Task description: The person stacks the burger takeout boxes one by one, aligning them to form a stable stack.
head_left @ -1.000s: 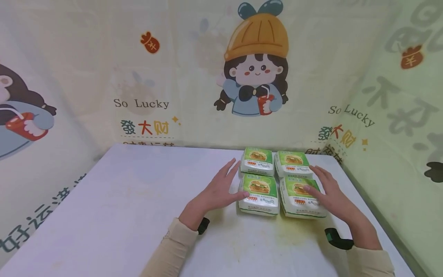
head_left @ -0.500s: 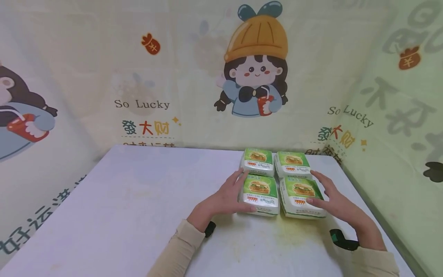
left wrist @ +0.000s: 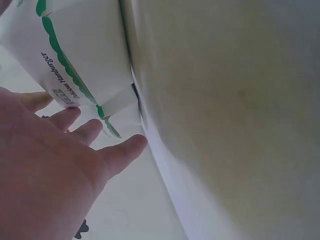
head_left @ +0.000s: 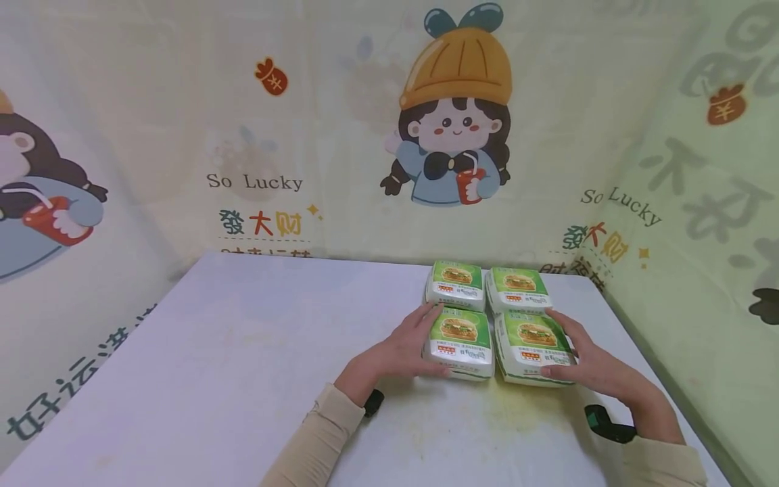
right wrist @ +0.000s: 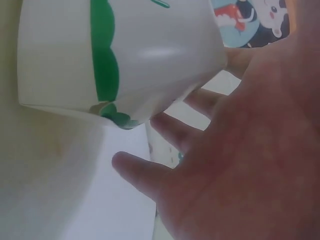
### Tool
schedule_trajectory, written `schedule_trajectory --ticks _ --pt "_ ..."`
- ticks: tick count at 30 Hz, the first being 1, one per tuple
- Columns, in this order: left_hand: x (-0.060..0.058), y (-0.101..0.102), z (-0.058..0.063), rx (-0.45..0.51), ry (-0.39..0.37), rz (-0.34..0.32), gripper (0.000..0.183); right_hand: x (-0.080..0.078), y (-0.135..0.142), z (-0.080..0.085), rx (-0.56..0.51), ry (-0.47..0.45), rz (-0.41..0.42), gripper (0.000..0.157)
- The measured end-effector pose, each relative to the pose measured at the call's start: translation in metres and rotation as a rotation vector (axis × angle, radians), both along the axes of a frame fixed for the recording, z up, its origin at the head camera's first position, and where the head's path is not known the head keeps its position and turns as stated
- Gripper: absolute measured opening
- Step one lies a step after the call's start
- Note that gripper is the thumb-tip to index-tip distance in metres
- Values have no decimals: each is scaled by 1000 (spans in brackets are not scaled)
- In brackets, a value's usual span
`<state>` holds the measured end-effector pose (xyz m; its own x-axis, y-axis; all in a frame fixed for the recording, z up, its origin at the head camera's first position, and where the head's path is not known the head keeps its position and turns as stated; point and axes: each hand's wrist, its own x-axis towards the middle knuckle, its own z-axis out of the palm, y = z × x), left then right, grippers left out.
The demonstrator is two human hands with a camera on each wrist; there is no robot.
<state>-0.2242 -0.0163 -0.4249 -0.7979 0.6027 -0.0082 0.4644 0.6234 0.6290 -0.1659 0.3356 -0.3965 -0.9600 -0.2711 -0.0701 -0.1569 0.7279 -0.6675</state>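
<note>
Two white-and-green hamburger boxes stand side by side in the front row of a small block on the table. My left hand [head_left: 406, 348] holds the front left hamburger box [head_left: 459, 341] at its left side, thumb at the front and fingertips near the back corner. On the front right hamburger box [head_left: 535, 345], my right hand [head_left: 587, 355] has its thumb at the front and its fingers along the right side. Both wrist views show fingers against a box's white side wall [left wrist: 100, 50], whose lower edge meets the table. The boxes' contents are hidden.
Behind them stand a back left hamburger box [head_left: 456, 284] and a back right hamburger box [head_left: 518, 289], close to the rear curtain [head_left: 341, 135]. A printed side curtain [head_left: 700, 237] borders the white table [head_left: 274, 352] on the right.
My left hand has moved right and towards me, from beside the boxes onto the front left one. My right thumb has slid from the box's top to its front edge. The boxes stay put.
</note>
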Motion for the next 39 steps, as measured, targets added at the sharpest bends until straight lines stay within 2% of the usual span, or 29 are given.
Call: schedule_trajectory --ticks 12,23,33,39 --pt "0 -3 4 43 -38 15 115 -1 5 -6 35 28 -6 111" --pt "5 -21 18 136 -14 40 112 -2 6 -7 19 46 -7 111" --pt "17 -42 24 92 -13 102 113 -6 5 -8 -1 48 10 105" --pt "20 -56 25 86 -23 106 115 -6 4 -9 1 43 13 104"
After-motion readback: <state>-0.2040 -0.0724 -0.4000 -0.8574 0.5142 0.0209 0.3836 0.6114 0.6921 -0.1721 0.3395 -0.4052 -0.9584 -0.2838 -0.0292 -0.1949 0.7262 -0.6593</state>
